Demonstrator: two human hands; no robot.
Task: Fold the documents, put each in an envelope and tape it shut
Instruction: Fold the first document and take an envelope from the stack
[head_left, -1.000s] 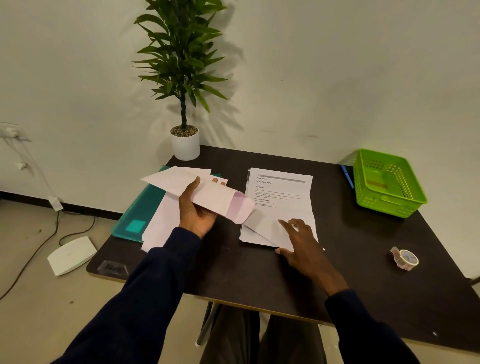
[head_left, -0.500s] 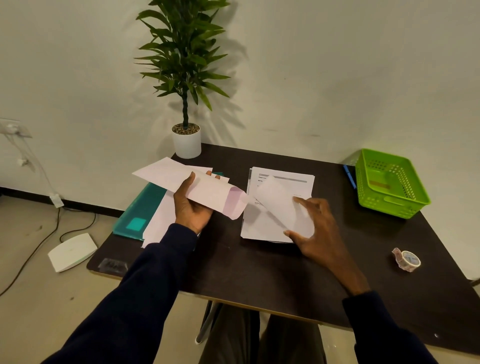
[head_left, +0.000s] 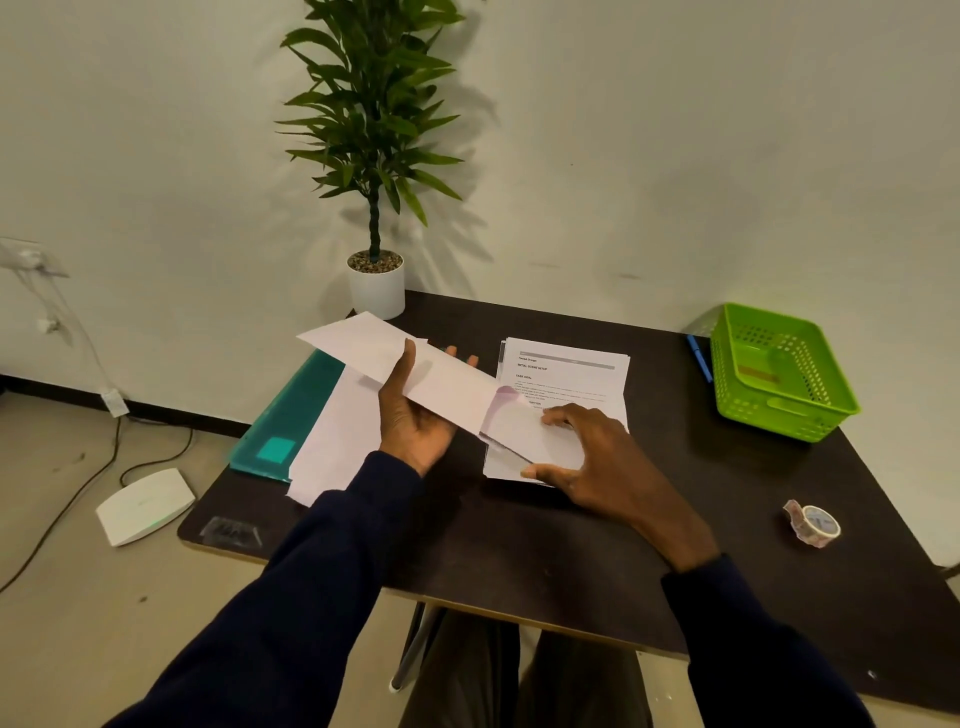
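My left hand (head_left: 415, 415) grips a long white envelope (head_left: 363, 345) from below, thumb on top, its open flap end pointing right. My right hand (head_left: 597, 457) pinches a folded white document (head_left: 530, 439) between thumb and fingers, with the paper's left edge at the envelope's mouth. Both are held just above a stack of printed documents (head_left: 571, 369) on the dark table (head_left: 519, 545). A roll of patterned tape (head_left: 813, 522) lies at the right of the table.
More white envelopes (head_left: 332, 447) lie on a teal folder (head_left: 285, 421) at the left. A green plastic basket (head_left: 774, 369) and a blue pen (head_left: 698, 358) sit at the back right. A potted plant (head_left: 374, 280) stands at the back edge. A white device (head_left: 143, 504) lies on the floor.
My right hand lifted the folded document off the stack and brought it left to the envelope's open end. My left hand kept holding the envelope, tilting it slightly.
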